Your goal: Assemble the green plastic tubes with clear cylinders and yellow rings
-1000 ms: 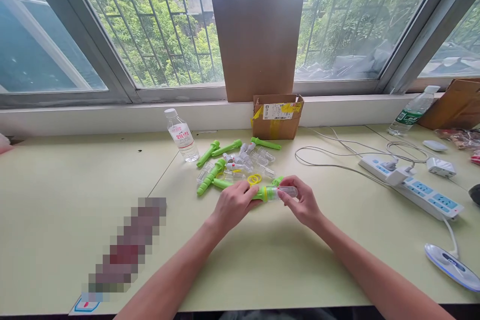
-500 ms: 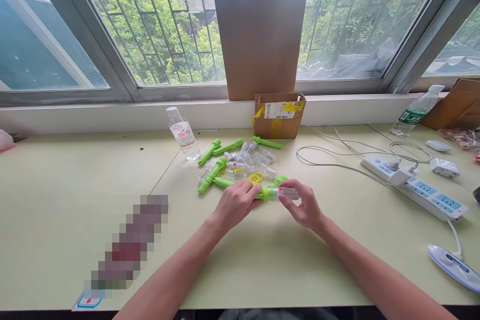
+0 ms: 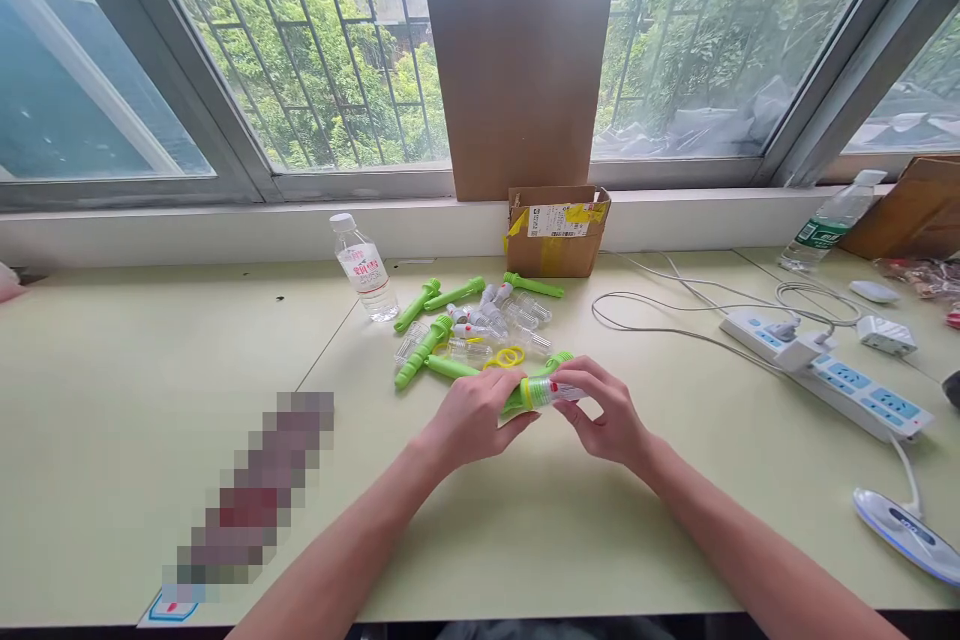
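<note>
Fingers (image 3: 513, 381) of the left hand (image 3: 472, 414) are wrapped around a green plastic tube (image 3: 513, 402), and a clear ridged sleeve (image 3: 541, 391) at its end is pinched by the right hand (image 3: 611, 415), all of it held low over the bench (image 3: 450, 540). Just behind, things are pretty crowded: chunky green sticks (image 3: 424, 353), glassy clear caps (image 3: 534, 309) and skinny yellow rings (image 3: 511, 357) are heaped loosely, and one stick is partly blocked by the left hand. The pile's flanked by a smooth water bottle (image 3: 365, 270) and backed by a taped-up cardboard box (image 3: 559, 255); further right, a white power strip (image 3: 825, 375) is surrounded by loopy cables (image 3: 637, 328).
</note>
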Tool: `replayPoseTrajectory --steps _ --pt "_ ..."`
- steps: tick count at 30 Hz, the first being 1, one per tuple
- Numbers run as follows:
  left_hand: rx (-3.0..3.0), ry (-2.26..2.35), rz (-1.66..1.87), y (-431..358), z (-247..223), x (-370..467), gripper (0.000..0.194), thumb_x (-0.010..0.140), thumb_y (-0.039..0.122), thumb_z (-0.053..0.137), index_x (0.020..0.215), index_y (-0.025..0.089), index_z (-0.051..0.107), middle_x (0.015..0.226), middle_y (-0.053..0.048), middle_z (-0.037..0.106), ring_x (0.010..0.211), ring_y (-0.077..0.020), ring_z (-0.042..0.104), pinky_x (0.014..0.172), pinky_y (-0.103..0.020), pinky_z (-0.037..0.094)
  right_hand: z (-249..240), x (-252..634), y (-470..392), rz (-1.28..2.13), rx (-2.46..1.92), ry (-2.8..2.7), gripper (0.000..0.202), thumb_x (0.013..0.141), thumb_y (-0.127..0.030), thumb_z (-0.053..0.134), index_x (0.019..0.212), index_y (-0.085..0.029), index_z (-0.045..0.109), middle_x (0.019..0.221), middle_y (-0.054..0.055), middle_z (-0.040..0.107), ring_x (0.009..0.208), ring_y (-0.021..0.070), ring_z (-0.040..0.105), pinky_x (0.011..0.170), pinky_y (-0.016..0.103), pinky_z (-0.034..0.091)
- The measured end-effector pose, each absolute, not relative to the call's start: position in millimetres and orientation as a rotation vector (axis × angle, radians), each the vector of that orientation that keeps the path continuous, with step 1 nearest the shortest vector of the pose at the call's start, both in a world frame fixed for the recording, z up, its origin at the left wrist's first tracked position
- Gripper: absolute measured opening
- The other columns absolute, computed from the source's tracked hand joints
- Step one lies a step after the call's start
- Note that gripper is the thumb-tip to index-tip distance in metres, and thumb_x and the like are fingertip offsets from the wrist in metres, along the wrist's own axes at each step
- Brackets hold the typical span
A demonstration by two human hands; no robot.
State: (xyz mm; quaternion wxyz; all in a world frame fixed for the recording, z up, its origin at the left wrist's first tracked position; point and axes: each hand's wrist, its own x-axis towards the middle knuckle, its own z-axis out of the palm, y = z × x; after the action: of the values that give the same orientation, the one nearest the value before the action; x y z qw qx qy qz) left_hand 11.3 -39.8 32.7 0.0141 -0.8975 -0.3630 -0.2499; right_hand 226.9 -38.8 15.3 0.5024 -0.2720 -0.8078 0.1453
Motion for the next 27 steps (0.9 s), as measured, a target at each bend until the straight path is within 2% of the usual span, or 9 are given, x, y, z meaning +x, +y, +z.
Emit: replayPoseTrajectory --steps 5,13,19,22,24,27 --pt "-2.749 -1.12 -0.784 -40.9 32.7 15.2 0.027 0.091 0.037 0.049 0.109 0.017 0.05 0.089 -0.005 0.066 0.078 -0.0201 0.062 0.06 -0.029 0.045 16.0 228.9 -38.3 0.337 -0.735 -1.938 0.023 0.083 -0.018 0.058 0.106 -0.021 0.059 0.084 0.007 0.062 0.066 0.0157 0.058 0.055 0.028 0.05" --pt "-2.537 -1.026 -0.689 -39.3 31.8 14.6 0.03 0.092 0.033 0.049 0.115 0.014 0.049 0.083 -0.005 0.063 0.074 -0.0203 0.06 0.059 -0.03 0.041 16.9 230.2 -37.7 0.535 -0.911 -1.863 0.015 0.084 -0.028 0.06 0.095 -0.018 0.062 0.072 0.003 0.067 0.052 0.0118 0.058 0.048 0.023 0.047" --pt "-2.453 -0.987 -0.581 -37.8 28.0 13.2 0.025 0.09 0.024 0.05 0.114 0.018 0.052 0.079 -0.003 0.059 0.071 -0.0193 0.057 0.06 -0.03 0.041 10.3 229.7 -34.8 0.336 -0.914 -2.068 0.033 0.076 -0.038 0.07 0.102 -0.02 0.062 0.08 0.004 0.07 0.064 0.0151 0.064 0.06 0.026 0.05" --pt "-2.432 -0.976 -0.584 -37.0 25.6 14.3 0.025 0.09 0.023 0.049 0.114 0.019 0.053 0.077 -0.003 0.058 0.07 -0.0189 0.057 0.06 -0.03 0.041 7.4 227.3 -35.0 0.217 -0.929 -2.143 0.034 0.079 -0.038 0.067 0.108 -0.022 0.061 0.078 0.003 0.069 0.063 0.0143 0.062 0.059 0.026 0.048" --pt "-2.421 -1.004 -0.611 -35.4 24.7 14.5 0.024 0.09 0.026 0.049 0.113 0.018 0.054 0.078 -0.003 0.059 0.071 -0.0191 0.057 0.06 -0.03 0.041 7.0 226.8 -34.1 0.148 -0.91 -2.154 0.032 0.082 -0.037 0.066 0.11 -0.022 0.061 0.078 0.003 0.068 0.063 0.0136 0.06 0.058 0.025 0.048" --pt "-2.438 -1.066 -0.646 -32.0 25.0 13.5 0.032 0.09 0.039 0.05 0.113 0.017 0.054 0.082 -0.005 0.061 0.074 -0.0202 0.059 0.061 -0.03 0.042 7.8 229.6 -29.6 -0.002 -0.867 -2.141 0.028 0.084 -0.033 0.064 0.11 -0.023 0.062 0.082 0.004 0.069 0.07 0.0151 0.061 0.061 0.025 0.048"
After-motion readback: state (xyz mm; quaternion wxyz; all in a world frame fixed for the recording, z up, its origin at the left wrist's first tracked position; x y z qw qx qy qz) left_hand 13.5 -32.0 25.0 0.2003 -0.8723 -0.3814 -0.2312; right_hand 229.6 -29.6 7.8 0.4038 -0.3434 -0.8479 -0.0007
